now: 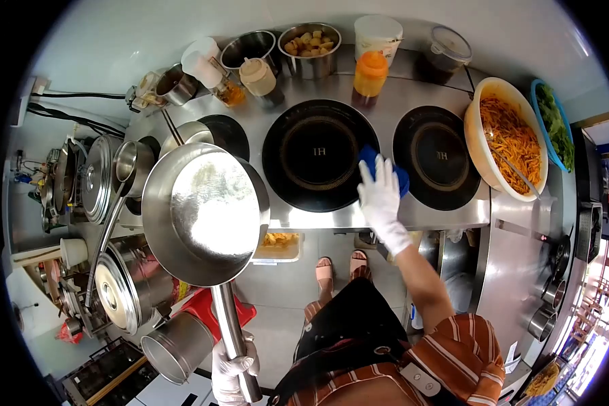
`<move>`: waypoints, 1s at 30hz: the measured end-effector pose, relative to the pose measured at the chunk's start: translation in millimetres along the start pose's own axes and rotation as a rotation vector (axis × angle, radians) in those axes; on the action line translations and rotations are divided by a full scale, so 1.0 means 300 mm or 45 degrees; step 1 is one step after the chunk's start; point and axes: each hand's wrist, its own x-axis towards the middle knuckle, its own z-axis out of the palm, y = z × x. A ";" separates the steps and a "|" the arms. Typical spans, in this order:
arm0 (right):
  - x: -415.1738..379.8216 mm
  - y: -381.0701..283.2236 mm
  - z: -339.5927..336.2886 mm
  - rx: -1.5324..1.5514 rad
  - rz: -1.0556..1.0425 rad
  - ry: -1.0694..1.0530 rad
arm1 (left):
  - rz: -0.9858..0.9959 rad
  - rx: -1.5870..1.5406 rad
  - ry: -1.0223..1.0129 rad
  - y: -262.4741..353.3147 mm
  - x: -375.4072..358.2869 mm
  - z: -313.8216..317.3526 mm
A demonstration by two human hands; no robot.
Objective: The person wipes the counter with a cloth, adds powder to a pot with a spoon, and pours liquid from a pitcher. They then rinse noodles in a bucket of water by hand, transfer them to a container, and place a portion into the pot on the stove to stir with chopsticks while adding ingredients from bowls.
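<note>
My left hand [235,369], in a white glove, is wrapped around the metal handle of a large steel saucepan [159,233]. The pan is raised at the left of the view, its shiny inside facing me. On the steel counter, my gloved right hand [380,193] presses a blue cloth [394,177] with its fingers stretched over it. The cloth lies at the right edge of the middle induction hob [294,152]. A second black hob [436,159] is just right of the cloth. Part of the cloth is hidden under my hand.
Along the back stand a pot of fried cubes [310,65], an orange-capped bottle [370,76] and other bottles. A big bowl of orange shredded food [477,145] sits at right, beside a blue basin of greens [545,111]. Lidded pots [101,179] crowd the left.
</note>
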 end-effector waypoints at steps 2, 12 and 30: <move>-0.145 -0.118 0.025 -0.060 -0.202 -0.120 | 0.026 -0.004 -0.024 0.004 0.012 -0.017; 0.385 -0.093 0.189 -0.005 0.000 0.125 | 0.073 -0.032 0.066 0.032 0.012 -0.014; 0.148 -0.372 0.173 0.513 -1.009 -0.340 | 0.025 -0.098 0.020 -0.026 -0.038 -0.079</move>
